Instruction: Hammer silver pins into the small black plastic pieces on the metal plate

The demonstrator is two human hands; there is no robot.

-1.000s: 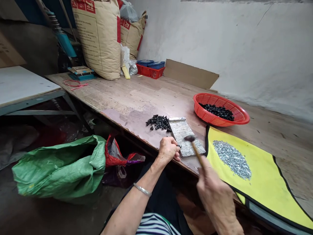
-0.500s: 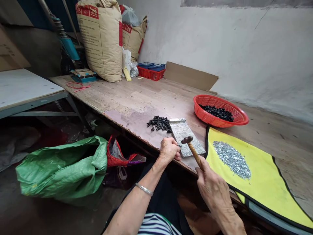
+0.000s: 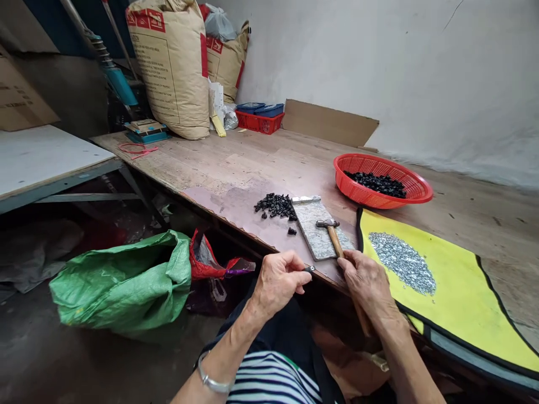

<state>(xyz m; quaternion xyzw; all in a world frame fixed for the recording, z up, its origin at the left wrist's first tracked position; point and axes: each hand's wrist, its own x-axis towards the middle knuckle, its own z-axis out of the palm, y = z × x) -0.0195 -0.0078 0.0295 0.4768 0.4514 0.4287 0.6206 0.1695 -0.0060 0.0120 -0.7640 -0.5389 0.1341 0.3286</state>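
Note:
Between thumb and forefinger, my left hand (image 3: pixel 275 280) pinches a small black part (image 3: pixel 310 269) with a bit of bright metal on it, just off the table's front edge. My right hand (image 3: pixel 367 279) is wrapped round the wooden handle of a hammer (image 3: pixel 336 240). The hammer's head lies over the flat grey stone slab (image 3: pixel 314 227); whether it touches the slab I cannot tell. Left of the slab is a pile of small black parts (image 3: pixel 273 206), with a single one lying closer to me. A yellow cloth (image 3: pixel 457 280) right of my right hand bears a spread of tiny silvery metal pieces (image 3: pixel 402 262).
A red plastic basket (image 3: pixel 381 178) with black parts stands behind the yellow cloth. Left of my legs, below the table edge, sits an open green sack (image 3: pixel 126 286) beside a red bag (image 3: pixel 204 258). Large paper sacks (image 3: pixel 168 73) and a red crate (image 3: pixel 260 122) stand farther back.
My left hand has drawn back from the slab toward me with the small black part. The hammer's head has come down over the slab, and my right hand has shifted along.

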